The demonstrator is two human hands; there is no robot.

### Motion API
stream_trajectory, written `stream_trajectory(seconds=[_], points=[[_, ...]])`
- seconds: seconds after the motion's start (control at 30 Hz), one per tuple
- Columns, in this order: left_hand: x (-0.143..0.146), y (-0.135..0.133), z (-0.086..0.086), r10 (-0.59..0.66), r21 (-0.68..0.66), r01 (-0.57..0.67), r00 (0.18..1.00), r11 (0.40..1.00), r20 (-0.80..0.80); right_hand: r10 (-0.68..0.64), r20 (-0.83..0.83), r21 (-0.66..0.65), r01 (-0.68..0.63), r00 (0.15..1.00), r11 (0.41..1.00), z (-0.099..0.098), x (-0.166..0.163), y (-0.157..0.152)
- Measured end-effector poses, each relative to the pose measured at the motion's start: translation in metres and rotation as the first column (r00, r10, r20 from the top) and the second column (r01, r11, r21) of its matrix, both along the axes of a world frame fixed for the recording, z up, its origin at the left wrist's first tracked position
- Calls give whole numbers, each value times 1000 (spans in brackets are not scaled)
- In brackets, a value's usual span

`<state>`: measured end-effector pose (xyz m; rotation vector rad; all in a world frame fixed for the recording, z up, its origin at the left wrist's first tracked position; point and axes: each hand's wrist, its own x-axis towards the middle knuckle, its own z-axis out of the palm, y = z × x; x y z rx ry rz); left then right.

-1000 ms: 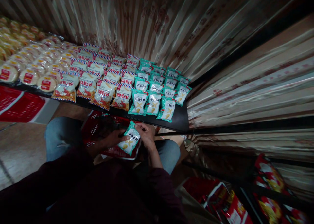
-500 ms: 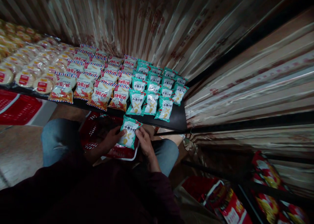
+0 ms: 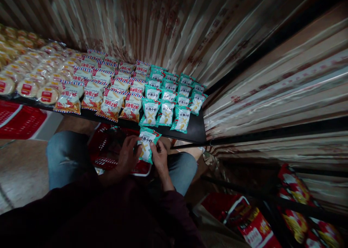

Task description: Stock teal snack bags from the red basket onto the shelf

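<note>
Teal snack packet [image 3: 147,145] upright between both hands — left hand [image 3: 128,156] fingers clamped on its left edge, right hand [image 3: 160,156] fingers pinching right edge; black shelf [image 3: 193,132] just beyond fingertips.

One head-worn camera supplies the single view. It looks forward and steeply down from above the wearer's chest, over dark sleeves and jeans-clad knees, toward a black shelf [image 3: 195,132] stocked with snack packets. The shelf front edge lies near mid-frame — close range, within arm's reach. Wide-angle distortion bends the striped wall behind and the lower rack at right. No second view exists, so nothing is shared.
</note>
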<state>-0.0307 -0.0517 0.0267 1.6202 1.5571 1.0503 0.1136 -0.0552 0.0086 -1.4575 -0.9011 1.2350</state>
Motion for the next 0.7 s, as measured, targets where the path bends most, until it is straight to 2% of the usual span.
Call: stream_trajectory(seconds=[0.07,0.17,0.27,0.4,0.57,0.7], points=[[2,-5,2,-1,29,1,1000,1000,-3,-21,77,19,20,997,1000,3,-1,-1],[4,-11,0,-18,-2,18,999,1000,35,-15,135,47,9,991,999,5,-4,-3],[4,-15,-6,-14,-124,33,989,992,148,11,193,66,-24,981,998,5,-7,-6],[4,-15,-5,67,-334,60,933,941,354,62,253,141,-100,966,985,10,-11,-8],[5,-10,4,104,-402,120,864,907,493,43,334,235,-127,942,964,12,-18,-12],[7,-7,-4,165,-467,118,837,877,521,30,366,298,-148,930,943,12,-19,-14]])
